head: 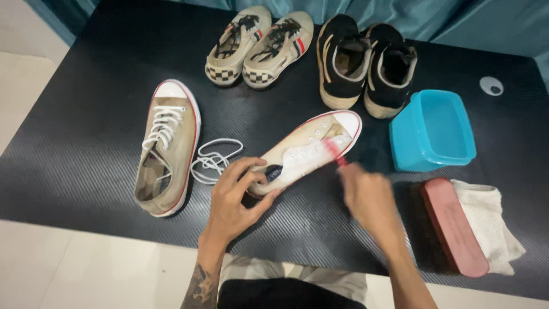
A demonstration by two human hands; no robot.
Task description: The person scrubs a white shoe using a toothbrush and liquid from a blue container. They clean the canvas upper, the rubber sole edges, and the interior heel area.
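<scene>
My left hand (234,197) grips the heel of an unlaced beige sneaker (309,147) with a white toe cap and red trim, lying on the black mat (86,143). My right hand (366,194) holds a small red-handled brush (337,153) whose bristles rest on the sneaker's tongue, which is covered in white foam. The hand is motion-blurred. The matching laced beige sneaker (167,146) lies to the left, with a loose white shoelace (213,160) between the two shoes.
A pair of cream checkered sneakers (260,46) and a pair of black sneakers (366,63) stand at the back. A blue tub of water (432,130) sits right of the shoe. A large pink brush (454,226) rests beside a white cloth (492,223).
</scene>
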